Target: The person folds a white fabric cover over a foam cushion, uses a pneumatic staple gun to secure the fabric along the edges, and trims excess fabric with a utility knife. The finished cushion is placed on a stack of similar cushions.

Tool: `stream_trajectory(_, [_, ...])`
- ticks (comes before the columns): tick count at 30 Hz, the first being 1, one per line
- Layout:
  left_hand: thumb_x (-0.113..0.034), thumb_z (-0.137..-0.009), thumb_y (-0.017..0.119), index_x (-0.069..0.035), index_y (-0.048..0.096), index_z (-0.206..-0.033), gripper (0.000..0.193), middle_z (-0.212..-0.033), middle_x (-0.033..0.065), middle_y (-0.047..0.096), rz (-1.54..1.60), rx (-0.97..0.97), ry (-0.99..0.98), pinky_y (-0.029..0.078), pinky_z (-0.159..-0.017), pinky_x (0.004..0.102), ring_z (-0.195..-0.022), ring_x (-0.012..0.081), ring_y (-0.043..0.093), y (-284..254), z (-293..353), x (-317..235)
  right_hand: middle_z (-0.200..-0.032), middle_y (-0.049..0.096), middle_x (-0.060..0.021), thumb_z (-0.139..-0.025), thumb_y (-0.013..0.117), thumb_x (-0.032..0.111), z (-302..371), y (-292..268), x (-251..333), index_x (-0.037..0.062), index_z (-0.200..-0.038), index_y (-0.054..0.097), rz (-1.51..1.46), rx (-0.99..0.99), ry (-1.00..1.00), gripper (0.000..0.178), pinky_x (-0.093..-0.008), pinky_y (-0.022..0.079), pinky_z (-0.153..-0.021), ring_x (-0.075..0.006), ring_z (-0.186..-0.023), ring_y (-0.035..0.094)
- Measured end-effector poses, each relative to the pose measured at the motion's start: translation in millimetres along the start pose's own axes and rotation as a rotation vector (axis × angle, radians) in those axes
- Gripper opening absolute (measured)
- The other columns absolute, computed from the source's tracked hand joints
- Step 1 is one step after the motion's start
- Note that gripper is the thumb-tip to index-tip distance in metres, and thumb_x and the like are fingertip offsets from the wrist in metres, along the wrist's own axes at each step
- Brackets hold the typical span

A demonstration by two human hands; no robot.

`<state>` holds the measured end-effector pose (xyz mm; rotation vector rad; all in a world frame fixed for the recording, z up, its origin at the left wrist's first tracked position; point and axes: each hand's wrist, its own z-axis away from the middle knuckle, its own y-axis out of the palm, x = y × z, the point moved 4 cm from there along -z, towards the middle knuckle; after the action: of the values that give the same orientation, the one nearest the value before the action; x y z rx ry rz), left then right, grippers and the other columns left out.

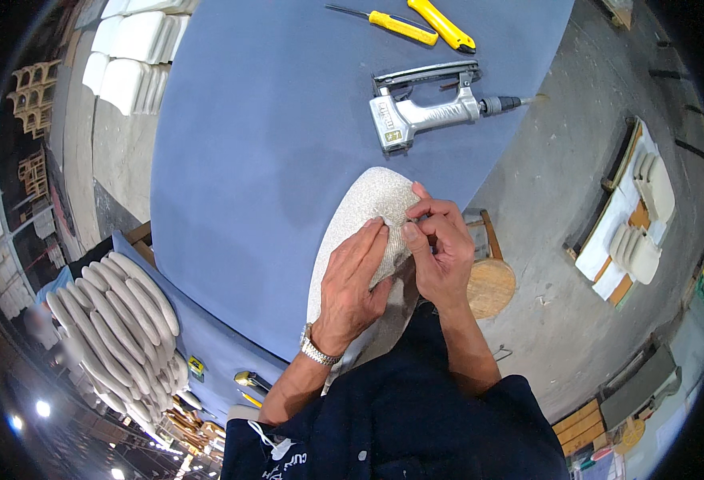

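Observation:
A padded panel (340,240) covered in speckled light-grey fabric lies at the near edge of the blue-topped table, its rounded end pointing away from me. My left hand (350,280), with a metal-band watch (317,347) at the wrist, holds the panel. Its fingers press along the fabric and its thumb rests lower down, by the edge. Thumb and bent fingers of my right hand (441,250) pinch the fabric near the rounded end's right side. What lies between those fingertips is too small to make out. Beyond the panel rests a silver staple gun (424,112) with a hose fitting.
A yellow-handled screwdriver (400,26) and a yellow-handled tool (445,28) lie at the table's far side. Grey padded pieces (116,320) are stacked at left, near a tape measure (197,368). A round wooden stool (492,288) stands right; white pieces (140,80) sit far left.

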<state>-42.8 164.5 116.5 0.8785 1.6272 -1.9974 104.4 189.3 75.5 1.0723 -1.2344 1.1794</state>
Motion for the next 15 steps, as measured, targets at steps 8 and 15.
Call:
stream_trajectory(8, [0.006, -0.068, 0.068, -0.003, 0.06, -0.137, 0.07, -0.141, 0.0181, 0.058, -0.033, 0.049, 0.04, 0.045, -0.108, 0.0422, -0.126, 0.0374, 0.057, 3.1, -5.1, -2.6, -0.108, 0.064, -0.0165, -0.092, 0.065, -0.003, 3.8, 0.3, -3.2, -0.0018, -0.074, 0.053, 0.041, -0.071, -0.01, 0.022, -0.0415, 0.051, -0.098, -0.0362, -0.123, 0.063])
stream_trajectory(15, [0.001, -0.07, 0.069, -0.006, 0.059, -0.14, 0.071, -0.143, 0.0197, 0.053, -0.04, 0.032, 0.013, 0.045, -0.108, 0.0424, -0.124, 0.0379, 0.055, 7.7, 0.0, -0.6, -0.108, 0.066, -0.0162, -0.09, 0.066, -0.003, 5.8, -2.3, -7.3, -0.0026, -0.076, 0.054, 0.03, -0.093, 0.035, 0.018, -0.037, 0.053, -0.088, -0.0346, -0.121, 0.065])
